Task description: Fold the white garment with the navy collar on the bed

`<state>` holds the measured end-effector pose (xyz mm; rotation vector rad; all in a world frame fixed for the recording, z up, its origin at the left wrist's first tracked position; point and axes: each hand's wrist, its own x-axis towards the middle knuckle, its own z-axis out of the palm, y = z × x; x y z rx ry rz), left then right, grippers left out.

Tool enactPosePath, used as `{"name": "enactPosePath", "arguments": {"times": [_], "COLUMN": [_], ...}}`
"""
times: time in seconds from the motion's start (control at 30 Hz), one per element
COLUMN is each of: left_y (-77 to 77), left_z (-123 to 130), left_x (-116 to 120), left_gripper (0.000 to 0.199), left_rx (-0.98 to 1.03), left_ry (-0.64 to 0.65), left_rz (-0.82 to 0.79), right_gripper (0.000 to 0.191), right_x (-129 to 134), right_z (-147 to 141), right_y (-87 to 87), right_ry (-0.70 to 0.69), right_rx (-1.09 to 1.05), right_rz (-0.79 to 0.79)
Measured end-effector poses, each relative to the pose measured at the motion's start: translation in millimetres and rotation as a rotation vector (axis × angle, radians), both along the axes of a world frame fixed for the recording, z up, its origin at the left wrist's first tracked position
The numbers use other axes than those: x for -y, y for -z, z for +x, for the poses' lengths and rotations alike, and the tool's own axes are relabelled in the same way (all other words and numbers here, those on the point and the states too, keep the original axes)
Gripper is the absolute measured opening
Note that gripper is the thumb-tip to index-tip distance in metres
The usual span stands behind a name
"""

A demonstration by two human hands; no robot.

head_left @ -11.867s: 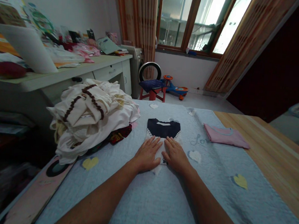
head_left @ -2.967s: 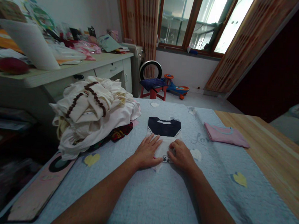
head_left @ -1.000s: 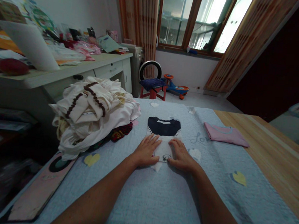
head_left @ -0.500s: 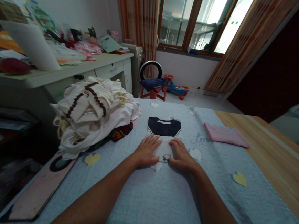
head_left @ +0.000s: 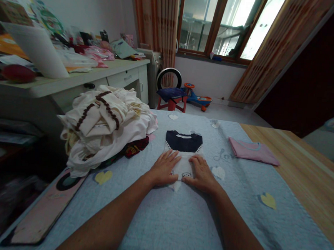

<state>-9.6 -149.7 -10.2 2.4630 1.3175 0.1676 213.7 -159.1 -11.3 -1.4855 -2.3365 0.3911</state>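
A small folded garment (head_left: 183, 142), white with a navy top part, lies flat on the light blue cloth (head_left: 173, 222). My left hand (head_left: 165, 169) rests on its left side, fingers spread and pointing away from me. On the garment's right side lies my right hand (head_left: 202, 174), also with fingers apart, its thumb near a small printed face at the lower edge. Neither hand grips anything. To the right is a folded pink garment (head_left: 254, 152). A heap of white and cream clothes (head_left: 109, 124) stands at the left.
A pink board (head_left: 47, 210) lies at the left front edge. Beyond the heap stands a cluttered desk (head_left: 101, 74). Bare wood (head_left: 305, 166) shows at the right. Behind the table are a red stool (head_left: 172, 102) and a toy car (head_left: 199, 99).
My right thumb has shifted slightly left along the garment's lower edge. My left hand has stayed in place.
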Motion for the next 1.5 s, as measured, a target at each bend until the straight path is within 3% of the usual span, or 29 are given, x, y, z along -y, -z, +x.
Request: {"name": "enactPosePath", "arguments": {"times": [0.73,0.97,1.13,1.27,1.5], "left_y": [1.1,4.5,4.0,1.9,-1.8], "left_z": [-0.5,-1.5,-1.8,-1.3,-0.5], "left_x": [0.5,0.4,0.7,1.0,1.7], "left_gripper": [0.084,0.083,0.084,0.083,0.084], "left_rx": [0.017,0.036,0.043,0.044,0.030], "left_ry": [-0.003,-0.004,-0.001,-0.002,-0.006], "left_rz": [0.002,0.023,0.022,0.009,-0.009], "right_gripper": [0.064,0.064,0.054,0.049,0.061], "right_x": [-5.9,-5.8,-8.8,-8.9,-10.0], "right_z": [15.9,17.8,23.8,29.2,37.2], "right_y": [-5.1,-5.2,-7.6,-11.5,-14.9], "right_ry": [-0.130,-0.094,-0.060,-0.071,-0.126], "right_rx": [-0.064,-0.080,-0.077,-0.038,-0.021], "right_rz": [-0.125,-0.075,-0.049,-0.086,-0.213]}}
